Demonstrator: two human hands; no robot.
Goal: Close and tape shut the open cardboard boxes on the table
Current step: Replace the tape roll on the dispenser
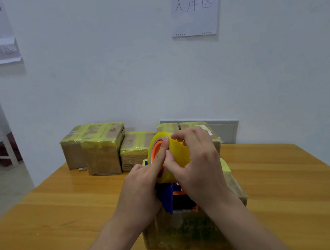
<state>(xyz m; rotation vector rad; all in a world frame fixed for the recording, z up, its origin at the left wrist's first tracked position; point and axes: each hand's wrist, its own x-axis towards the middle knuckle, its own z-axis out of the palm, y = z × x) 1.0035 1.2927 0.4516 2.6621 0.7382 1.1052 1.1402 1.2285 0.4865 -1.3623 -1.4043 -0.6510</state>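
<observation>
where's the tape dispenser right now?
Head view, centre: the tape dispenser is held between the left hand and right hand, over the near cardboard box.

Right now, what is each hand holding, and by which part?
The tape dispenser: left hand grips its blue body, index finger along the orange hub; right hand pinches the yellow roll, outer face.

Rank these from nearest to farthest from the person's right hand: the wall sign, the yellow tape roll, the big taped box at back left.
1. yellow tape roll, gripped by the right hand.
2. big taped box, back left on the table.
3. wall sign, high up behind.
</observation>
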